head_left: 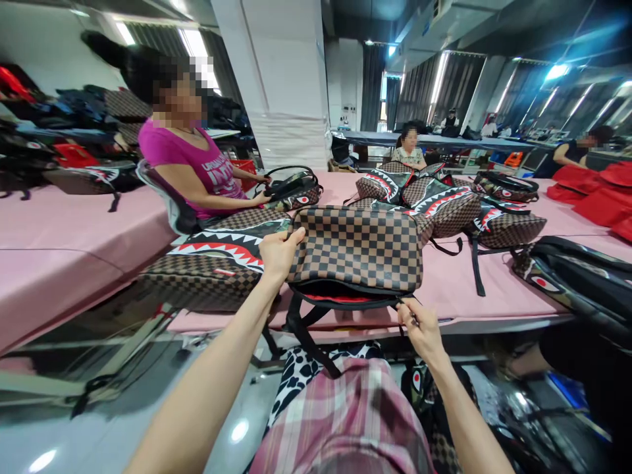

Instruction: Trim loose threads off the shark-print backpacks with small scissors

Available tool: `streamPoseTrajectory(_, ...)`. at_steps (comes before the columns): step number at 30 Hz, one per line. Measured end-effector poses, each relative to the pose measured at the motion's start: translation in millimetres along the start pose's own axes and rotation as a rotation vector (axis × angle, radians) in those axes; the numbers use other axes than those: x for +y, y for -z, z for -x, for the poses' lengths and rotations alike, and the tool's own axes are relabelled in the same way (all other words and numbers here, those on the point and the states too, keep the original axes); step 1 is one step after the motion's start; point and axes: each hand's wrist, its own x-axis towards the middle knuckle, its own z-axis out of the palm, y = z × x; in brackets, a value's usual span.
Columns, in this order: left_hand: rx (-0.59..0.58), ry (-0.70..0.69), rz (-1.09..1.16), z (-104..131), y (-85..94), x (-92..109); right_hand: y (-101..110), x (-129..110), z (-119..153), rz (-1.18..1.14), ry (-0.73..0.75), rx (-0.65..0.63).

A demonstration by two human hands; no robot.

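Note:
A brown-and-black checkered backpack [360, 247] lies at the near edge of the pink table, its bottom face toward me. Its zipper opening gapes along the near side and shows a red lining. Closed round the left edge of the bag is my left hand [281, 253], thumb on top. My right hand [417, 322] pinches something small and dark at the right end of the zipper, apparently the zipper pull. Black straps [309, 339] hang from the bag over the table edge.
Left of the bag lies another shark-mouth backpack [217, 257]. More patterned backpacks [444, 201] are piled behind on the pink table [454, 283]. A person in a magenta shirt [197, 164] sits at the left, handling a bag. Red bags [597, 197] lie at far right.

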Motion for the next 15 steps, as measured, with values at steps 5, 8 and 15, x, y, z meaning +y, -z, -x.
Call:
streamPoseTrajectory(5, 0.02, -0.036, 0.016, 10, -1.3, -4, -14, -14, 9, 0.098, 0.024, -0.016)
streamPoseTrajectory(8, 0.049, -0.056, 0.011, 23, -2.9, -8, -28, -22, 13, 0.157, 0.062, -0.03)
streamPoseTrajectory(15, 0.043, -0.089, 0.072, 63, -11.4, 4, -63, -52, 18, 0.162, 0.083, -0.107)
